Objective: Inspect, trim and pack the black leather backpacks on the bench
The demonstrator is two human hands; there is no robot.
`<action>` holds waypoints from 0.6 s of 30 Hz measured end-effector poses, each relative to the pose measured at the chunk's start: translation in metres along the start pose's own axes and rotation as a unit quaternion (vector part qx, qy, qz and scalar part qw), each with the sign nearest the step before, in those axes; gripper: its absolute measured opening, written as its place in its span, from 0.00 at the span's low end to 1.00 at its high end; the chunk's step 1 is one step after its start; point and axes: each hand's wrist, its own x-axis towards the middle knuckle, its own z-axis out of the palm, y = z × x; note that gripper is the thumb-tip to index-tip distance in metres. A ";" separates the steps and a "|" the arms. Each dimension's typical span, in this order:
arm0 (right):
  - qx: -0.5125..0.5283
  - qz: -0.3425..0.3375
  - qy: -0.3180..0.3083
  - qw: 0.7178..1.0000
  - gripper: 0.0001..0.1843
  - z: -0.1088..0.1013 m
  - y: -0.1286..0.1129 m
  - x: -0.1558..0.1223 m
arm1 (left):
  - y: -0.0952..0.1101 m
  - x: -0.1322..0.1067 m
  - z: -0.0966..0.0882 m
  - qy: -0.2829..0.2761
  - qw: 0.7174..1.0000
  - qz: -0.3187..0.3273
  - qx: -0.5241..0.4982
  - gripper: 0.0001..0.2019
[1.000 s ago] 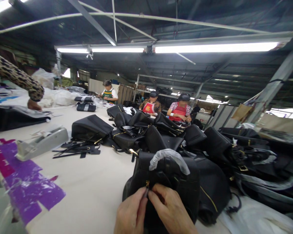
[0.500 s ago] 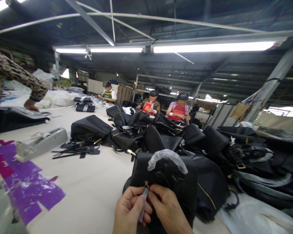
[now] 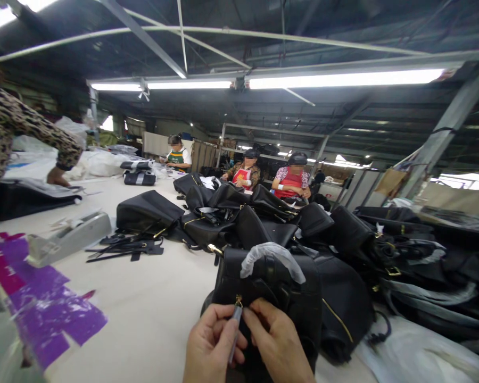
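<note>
A black leather handbag (image 3: 287, 298) stands in front of me on the pale table, its handle wrapped in clear plastic (image 3: 272, 257). A gold zipper pull (image 3: 238, 302) hangs at its front. My left hand (image 3: 212, 346) is closed around a thin grey strip (image 3: 234, 331) that runs down from the pull. My right hand (image 3: 277, 346) pinches the bag's front just right of the pull, its fingertips touching the left hand's.
Many black bags (image 3: 387, 250) are heaped to the right and behind. Loose black straps (image 3: 127, 246), a grey tape dispenser (image 3: 69, 237) and purple sheets (image 3: 43, 300) lie on the left. A person's leopard-print sleeve (image 3: 27, 130) reaches in at far left. Three seated workers (image 3: 291, 181) are beyond.
My left hand has slid down from the zipper pull and now holds a grey strip below it. The person at far left has drawn their arm slightly right.
</note>
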 end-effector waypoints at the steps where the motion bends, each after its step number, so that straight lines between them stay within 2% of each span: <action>1: 0.025 0.012 -0.014 1.000 0.21 -0.001 0.000 0.000 | -0.001 0.000 0.000 0.003 1.000 0.009 0.008 0.28; 6: 0.158 0.067 -0.076 0.982 0.28 0.004 -0.005 0.002 | -0.013 -0.003 -0.001 0.009 0.996 0.072 0.057 0.27; 9: 0.277 0.101 -0.090 0.951 0.29 0.011 -0.007 0.002 | -0.018 -0.004 -0.002 0.005 0.989 0.105 0.105 0.23; 11: 0.321 0.129 -0.090 0.934 0.30 0.014 -0.008 0.001 | -0.018 -0.006 -0.005 0.000 0.987 0.111 0.119 0.23; 14: 0.330 0.161 -0.080 0.927 0.31 0.014 -0.009 0.000 | -0.013 -0.008 -0.011 -0.010 0.991 0.075 0.112 0.29; 18: 0.329 0.165 -0.082 0.926 0.30 0.011 -0.007 -0.002 | -0.007 -0.004 -0.022 -0.049 0.993 -0.013 0.107 0.32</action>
